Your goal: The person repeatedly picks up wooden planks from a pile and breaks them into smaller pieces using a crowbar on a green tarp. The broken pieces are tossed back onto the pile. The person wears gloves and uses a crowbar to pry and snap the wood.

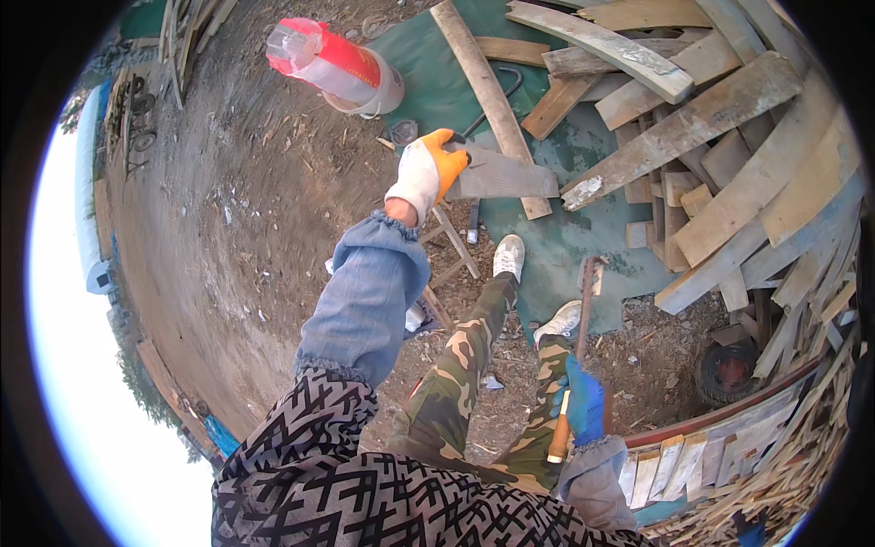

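My left hand (432, 166), in a white glove with orange and dark fingertips, grips one end of a short grey board (511, 175). That board crosses over a long narrow plank (482, 85) in the view. My right hand (586, 402), in a blue glove, is closed low beside my right leg. Out of its top runs a rusty metal tool (584, 314) with a short crosswise head. A wooden handle (559, 436) shows just below the same hand; whether it belongs to that tool I cannot tell.
A heap of loose boards (704, 137) fills the right. Under it spreads a green sheet (581, 239). A bent dark metal rod (514, 82) lies there. Left of it stands a white bucket (389, 92) with a red and white sack. A wooden frame (456, 241) stands near my feet; a wheel (728, 372) sits right.
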